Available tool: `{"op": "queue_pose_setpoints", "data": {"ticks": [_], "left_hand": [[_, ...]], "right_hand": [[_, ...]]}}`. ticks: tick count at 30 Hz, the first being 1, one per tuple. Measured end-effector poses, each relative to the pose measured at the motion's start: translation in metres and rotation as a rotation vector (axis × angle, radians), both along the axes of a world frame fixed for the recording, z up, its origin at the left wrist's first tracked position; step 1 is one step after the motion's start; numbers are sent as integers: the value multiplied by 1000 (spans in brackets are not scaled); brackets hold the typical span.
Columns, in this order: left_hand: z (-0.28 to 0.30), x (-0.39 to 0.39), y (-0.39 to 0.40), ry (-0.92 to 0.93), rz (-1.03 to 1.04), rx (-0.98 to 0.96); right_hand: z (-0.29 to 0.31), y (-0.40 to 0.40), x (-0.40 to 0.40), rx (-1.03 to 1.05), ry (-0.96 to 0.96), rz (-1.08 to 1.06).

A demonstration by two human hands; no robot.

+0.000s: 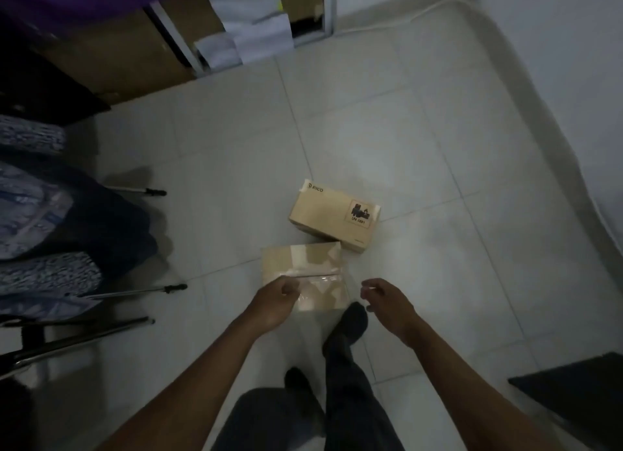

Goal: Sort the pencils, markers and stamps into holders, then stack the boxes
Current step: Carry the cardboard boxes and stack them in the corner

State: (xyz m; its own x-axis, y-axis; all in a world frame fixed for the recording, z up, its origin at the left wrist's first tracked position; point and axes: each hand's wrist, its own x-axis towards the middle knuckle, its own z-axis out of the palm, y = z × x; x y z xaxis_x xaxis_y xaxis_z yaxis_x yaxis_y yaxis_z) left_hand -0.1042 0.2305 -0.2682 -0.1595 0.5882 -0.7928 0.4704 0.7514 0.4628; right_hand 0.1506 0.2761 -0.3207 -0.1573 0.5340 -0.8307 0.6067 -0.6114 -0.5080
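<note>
Boxes: two cardboard ones on the tiled floor (421, 167), close together, near corners almost touching; taped box (303, 275) sits nearest the person, clear tape across its top; printed box (332, 216) lies just beyond it, angled, with a logo at one end and a dark hazard label reading UN plus digits at the other; not stacked, both flat on the floor. Left hand (274, 299) hovers over the near-left edge of the taped box, fingers curled in loosely; whether it touches or grips the box, cannot tell, image is dim and soft. Right hand (384, 299) hangs in the air just right of the taped box, apart from it, fingers (369, 287) loosely curled, holding nothing. Person's dark trouser legs (340, 383) and dark-socked foot (350, 319) stand just beside the near-right corner of the taped box. Left side: tripod legs (135, 292) with black tips splayed on the floor, patterned blue fabric (37, 211) behind them. Far side: large cardboard sheets (111, 63) and white paper (256, 29) leaning by a metal frame; white cable (431, 10) runs along the wall base. Dark flat object (573, 393) at lower right, unidentifiable.
</note>
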Motion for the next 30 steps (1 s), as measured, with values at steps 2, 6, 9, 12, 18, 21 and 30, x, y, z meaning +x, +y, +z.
{"op": "queue_pose_setpoints", "data": {"ticks": [2,6,9,12,18,21,30], "left_hand": [[-46,-8,24,11,55,-35],[-156,-32,46,70,88,-171],[-256,-57,47,173,304,-233],[-338,-81,40,381,629,-210],[-456,-144,11,66,1087,-209],[-493,-168,0,-234,1156,-266],[-503,-155,4,-483,984,-255]], "right_hand": [[-29,20,-11,-45,-27,-10],[-109,39,-28,-106,-97,-46],[-197,37,-34,-211,-141,-97],[-284,29,-38,-267,-181,-110],[-402,36,-74,-379,-72,-454],[-437,42,-82,-275,67,-532],[-429,43,-87,-360,304,-558]]}}
